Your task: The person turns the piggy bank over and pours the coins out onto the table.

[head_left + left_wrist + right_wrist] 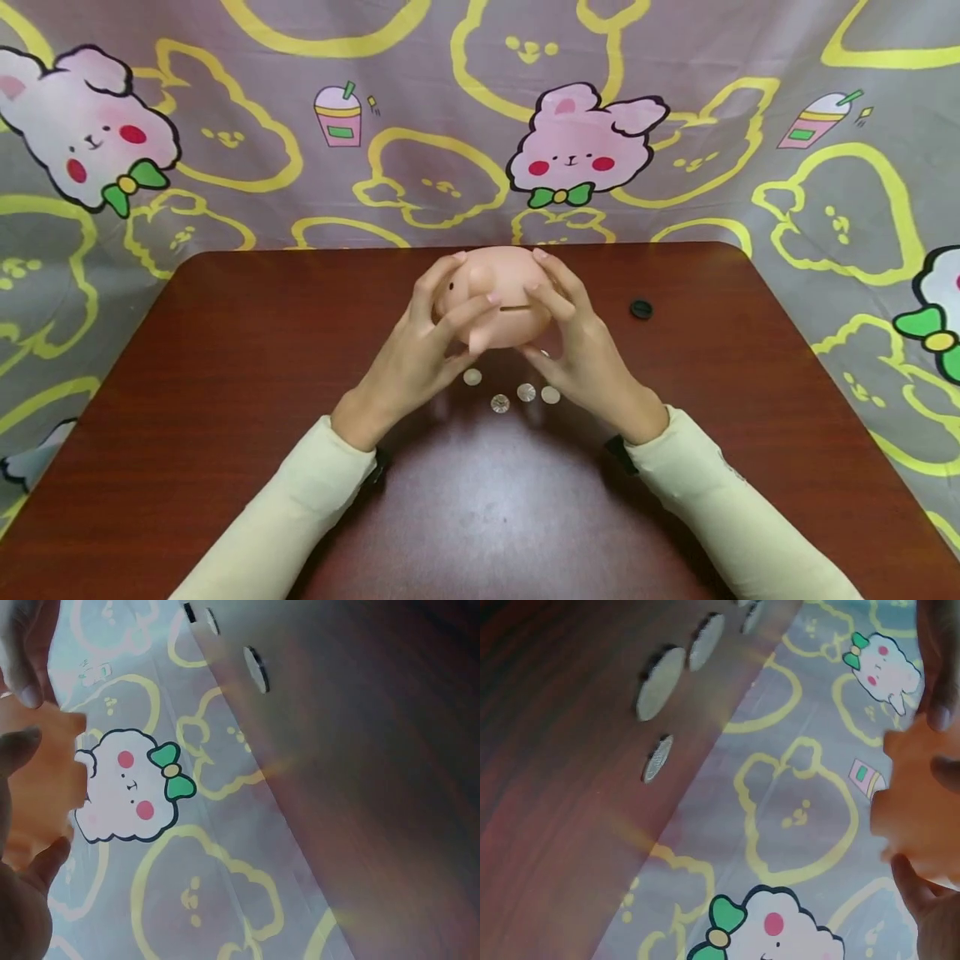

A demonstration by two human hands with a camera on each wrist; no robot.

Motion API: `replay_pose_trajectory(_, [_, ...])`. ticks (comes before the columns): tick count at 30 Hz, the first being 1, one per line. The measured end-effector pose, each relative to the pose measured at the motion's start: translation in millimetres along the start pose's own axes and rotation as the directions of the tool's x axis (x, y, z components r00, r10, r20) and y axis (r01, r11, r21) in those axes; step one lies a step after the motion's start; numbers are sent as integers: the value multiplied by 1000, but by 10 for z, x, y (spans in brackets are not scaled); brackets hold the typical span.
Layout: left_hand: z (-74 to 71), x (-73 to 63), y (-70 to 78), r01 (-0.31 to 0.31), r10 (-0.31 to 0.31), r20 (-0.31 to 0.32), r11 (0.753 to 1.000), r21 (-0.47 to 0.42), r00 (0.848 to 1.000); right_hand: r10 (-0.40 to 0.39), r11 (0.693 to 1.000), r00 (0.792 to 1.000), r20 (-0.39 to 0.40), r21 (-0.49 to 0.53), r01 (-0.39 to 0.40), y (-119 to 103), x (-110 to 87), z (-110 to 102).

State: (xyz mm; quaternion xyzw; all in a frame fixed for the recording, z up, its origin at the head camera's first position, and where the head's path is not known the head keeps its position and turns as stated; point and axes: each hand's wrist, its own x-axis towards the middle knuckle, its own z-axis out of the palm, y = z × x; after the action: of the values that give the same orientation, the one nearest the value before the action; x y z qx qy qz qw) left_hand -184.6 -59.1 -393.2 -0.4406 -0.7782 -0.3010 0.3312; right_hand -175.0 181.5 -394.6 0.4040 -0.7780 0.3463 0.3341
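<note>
A pink piggy bank [517,279] is held up over the far middle of the table by both hands. Its head points left, and the coin slot on its back faces the head camera. My left hand [408,350] grips the head end, fingers spread over the ear and face. Around the rear end curl the fingers of my right hand [588,354], thumb underneath. Both wrist views show the orange-lit body [45,780] with stubby legs, raised off the tabletop. Several silver coins [500,403] lie on the table below it; one is partly hidden by the right hand.
To the right of the piggy bank, a small round black plug [641,309] lies on the dark red-brown table [262,350]. Behind the table's far edge hangs a patterned cloth [442,108] with cartoon animals, which also runs along both sides.
</note>
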Motion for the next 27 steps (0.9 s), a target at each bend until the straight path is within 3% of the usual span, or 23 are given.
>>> replay_pose_trajectory(4, [12, -7, 18, -38, 39, -24, 999, 21, 999, -53, 999, 997, -53, -11, 53, 10, -34, 30])
replay_pose_trajectory(10, [11, -11, 10, 4, -4, -3, 1000, -6, 1000, -32, 999, 999, -36, 4, 32, 23, -48, 48])
replay_pose_trajectory(13, [9, -22, -4, 75, -73, 38, 996, -57, 997, 36, 999, 999, 14, 18, -36, 23, -61, 31])
replay_pose_trajectory(16, [-1, -45, -16, 204, -192, 100, 970, -134, 976, 176, 980, 979, 102, 76, -184, 15, -80, 3])
replay_pose_trajectory(18, [-14, -55, -16, 302, -275, 155, 933, -194, 949, 302, 936, 937, 176, 134, -326, 7, -88, -13])
replay_pose_trajectory(21, [-35, -57, -16, 445, -387, 250, 861, -247, 888, 461, 835, 841, 284, 181, -519, 11, -88, -33])
replay_pose_trajectory(24, [-51, -42, -8, 573, -477, 354, 781, -249, 804, 560, 740, 740, 372, 177, -649, 31, -73, -47])
replay_pose_trajectory(27, [-65, -31, 9, 687, -551, 457, 695, -212, 698, 605, 653, 643, 469, 170, -738, 58, -61, -52])
